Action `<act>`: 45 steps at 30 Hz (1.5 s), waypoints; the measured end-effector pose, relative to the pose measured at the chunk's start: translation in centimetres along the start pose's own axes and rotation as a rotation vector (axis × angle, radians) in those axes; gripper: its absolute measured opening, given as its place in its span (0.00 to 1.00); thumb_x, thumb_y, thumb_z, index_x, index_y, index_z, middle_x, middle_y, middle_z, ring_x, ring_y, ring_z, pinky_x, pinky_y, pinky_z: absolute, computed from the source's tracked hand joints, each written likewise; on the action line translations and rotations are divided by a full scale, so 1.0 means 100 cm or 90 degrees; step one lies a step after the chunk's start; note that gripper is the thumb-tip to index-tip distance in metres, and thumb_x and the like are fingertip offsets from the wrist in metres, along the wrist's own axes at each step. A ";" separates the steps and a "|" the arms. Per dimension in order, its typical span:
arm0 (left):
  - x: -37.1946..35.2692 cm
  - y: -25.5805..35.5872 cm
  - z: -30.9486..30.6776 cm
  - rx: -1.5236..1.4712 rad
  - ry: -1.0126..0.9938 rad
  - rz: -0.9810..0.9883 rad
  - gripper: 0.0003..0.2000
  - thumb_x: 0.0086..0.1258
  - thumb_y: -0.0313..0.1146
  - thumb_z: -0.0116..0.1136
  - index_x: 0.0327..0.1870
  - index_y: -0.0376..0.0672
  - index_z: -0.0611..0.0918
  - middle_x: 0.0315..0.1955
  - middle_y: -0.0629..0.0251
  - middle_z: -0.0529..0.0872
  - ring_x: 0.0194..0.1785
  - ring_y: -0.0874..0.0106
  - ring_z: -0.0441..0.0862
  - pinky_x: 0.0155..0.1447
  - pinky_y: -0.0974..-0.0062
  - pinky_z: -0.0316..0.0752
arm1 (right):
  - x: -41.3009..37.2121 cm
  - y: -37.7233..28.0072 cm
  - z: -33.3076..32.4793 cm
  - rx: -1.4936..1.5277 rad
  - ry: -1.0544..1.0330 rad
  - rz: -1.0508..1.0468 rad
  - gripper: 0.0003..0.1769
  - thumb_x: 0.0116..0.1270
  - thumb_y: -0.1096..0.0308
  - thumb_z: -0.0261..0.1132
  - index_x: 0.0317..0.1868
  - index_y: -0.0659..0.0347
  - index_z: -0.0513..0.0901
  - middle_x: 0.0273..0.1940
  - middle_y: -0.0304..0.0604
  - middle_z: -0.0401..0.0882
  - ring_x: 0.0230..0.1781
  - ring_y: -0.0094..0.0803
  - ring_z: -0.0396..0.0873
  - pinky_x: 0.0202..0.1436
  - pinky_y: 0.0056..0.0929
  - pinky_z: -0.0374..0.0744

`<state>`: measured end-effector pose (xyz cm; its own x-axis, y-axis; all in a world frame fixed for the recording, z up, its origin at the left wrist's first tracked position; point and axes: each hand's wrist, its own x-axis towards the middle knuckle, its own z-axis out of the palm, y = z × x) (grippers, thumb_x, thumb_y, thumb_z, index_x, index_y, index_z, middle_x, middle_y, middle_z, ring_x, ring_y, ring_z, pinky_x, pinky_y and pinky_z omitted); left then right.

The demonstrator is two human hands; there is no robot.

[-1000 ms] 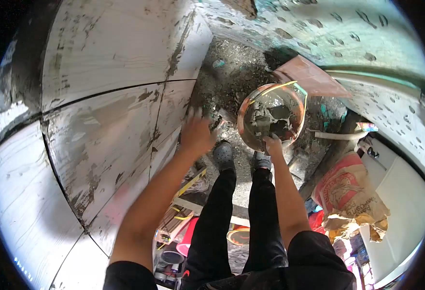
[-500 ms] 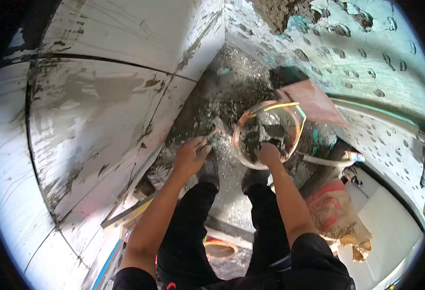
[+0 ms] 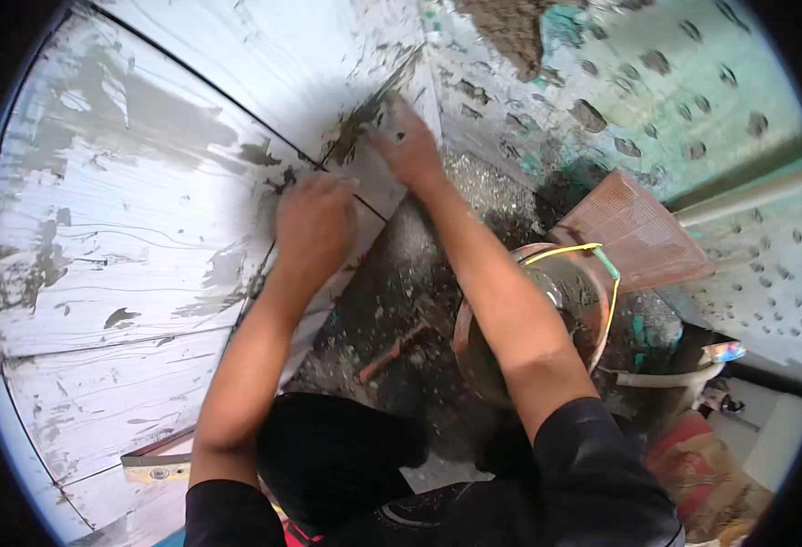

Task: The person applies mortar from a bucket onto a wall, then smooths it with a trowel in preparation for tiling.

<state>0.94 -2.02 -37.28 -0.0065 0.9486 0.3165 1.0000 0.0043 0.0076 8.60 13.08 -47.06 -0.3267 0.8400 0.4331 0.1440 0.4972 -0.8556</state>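
Note:
Both hands are at the white tiled wall (image 3: 146, 310), which has dark joints and grey smears. My left hand (image 3: 314, 223) is bent at a joint, its fingers curled together and blurred; anything inside them is hidden. Higher and to the right, my right hand (image 3: 410, 150) is close to a grey-smeared strip of tile by the wall corner. Its fingers are bent and grey-stained, and what they hold cannot be made out. Under my right forearm stands an orange-rimmed bucket (image 3: 463, 339) containing a wet grey mix. Its yellow handle (image 3: 612, 314) has a green grip.
A tool with an orange-brown handle (image 3: 392, 353) lies on the gritty floor (image 3: 401, 292). Behind the bucket is a reddish ribbed panel (image 3: 633, 232). The chipped green-white wall (image 3: 656, 109) rises at right. A torn paper sack (image 3: 706, 474) and a spirit level (image 3: 157, 471) are lower down.
My right hand has left the bucket and risen to the wall corner. My left hand has moved up from above the floor to a tile joint. The view has shifted left and closer.

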 end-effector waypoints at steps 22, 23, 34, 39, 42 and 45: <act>0.229 -0.018 -0.286 0.512 0.070 0.163 0.17 0.64 0.45 0.54 0.40 0.40 0.82 0.34 0.53 0.84 0.39 0.56 0.81 0.44 0.66 0.74 | 0.034 0.007 0.009 0.071 -0.012 0.170 0.45 0.58 0.43 0.58 0.70 0.58 0.54 0.68 0.67 0.46 0.68 0.60 0.49 0.69 0.40 0.57; 0.235 -0.026 -0.285 0.506 0.081 0.166 0.17 0.64 0.46 0.54 0.39 0.39 0.82 0.33 0.53 0.84 0.37 0.56 0.81 0.43 0.66 0.74 | 0.034 0.005 0.007 0.069 -0.021 0.178 0.46 0.58 0.43 0.59 0.70 0.58 0.54 0.67 0.68 0.46 0.68 0.61 0.49 0.69 0.40 0.57; 0.256 -0.043 -0.302 0.667 0.107 0.220 0.26 0.52 0.58 0.64 0.32 0.39 0.80 0.25 0.58 0.82 0.28 0.70 0.80 0.35 0.72 0.73 | 0.024 0.021 0.020 0.194 0.101 0.153 0.50 0.48 0.50 0.71 0.67 0.64 0.57 0.64 0.68 0.53 0.66 0.58 0.55 0.67 0.40 0.60; 0.260 -0.047 -0.305 0.640 0.023 0.112 0.27 0.48 0.59 0.66 0.31 0.40 0.79 0.26 0.59 0.82 0.29 0.69 0.80 0.34 0.71 0.73 | 0.029 0.018 0.016 0.182 0.074 0.183 0.53 0.45 0.48 0.72 0.67 0.63 0.58 0.65 0.68 0.52 0.67 0.56 0.54 0.67 0.39 0.60; 0.259 -0.043 -0.305 0.621 0.004 0.106 0.27 0.47 0.59 0.67 0.31 0.40 0.79 0.26 0.59 0.82 0.28 0.69 0.79 0.33 0.70 0.73 | 0.030 0.016 0.015 0.184 0.060 0.197 0.53 0.43 0.48 0.73 0.67 0.63 0.58 0.65 0.68 0.51 0.67 0.57 0.54 0.67 0.39 0.60; 0.260 -0.055 -0.307 0.623 0.059 0.197 0.27 0.48 0.58 0.66 0.32 0.40 0.79 0.25 0.59 0.82 0.27 0.70 0.78 0.32 0.70 0.72 | 0.031 0.016 0.012 0.194 0.052 0.212 0.54 0.43 0.48 0.73 0.67 0.63 0.59 0.65 0.68 0.51 0.67 0.57 0.54 0.68 0.39 0.59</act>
<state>-4.96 12.92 0.07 0.2928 0.9239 0.2463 0.5241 0.0603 -0.8495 6.67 16.19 -47.43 -0.2324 0.9638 0.1309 -0.0574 0.1208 -0.9910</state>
